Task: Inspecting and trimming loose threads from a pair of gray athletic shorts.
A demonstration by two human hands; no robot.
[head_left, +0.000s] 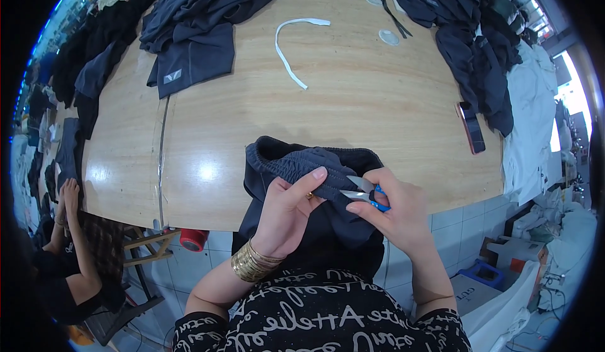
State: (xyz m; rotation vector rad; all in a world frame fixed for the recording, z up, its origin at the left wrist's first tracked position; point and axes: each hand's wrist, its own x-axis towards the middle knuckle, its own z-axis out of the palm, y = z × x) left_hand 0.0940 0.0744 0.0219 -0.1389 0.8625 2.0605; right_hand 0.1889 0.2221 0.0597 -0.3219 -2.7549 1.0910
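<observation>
Dark navy trousers with a gathered elastic waistband hang over the table's near edge in front of me. My left hand pinches the waistband between thumb and fingers. In my right hand are small thread snips with blue handles and silver blades. The blades are parted and point left, against the waistband's fabric just right of my left thumb. Whether a thread lies between them is too small to tell.
On the wooden table lie a curved white strip, a phone and dark garment piles at the far left and right. White cloth drapes the right edge. Another person's hands rest on fabric at the left.
</observation>
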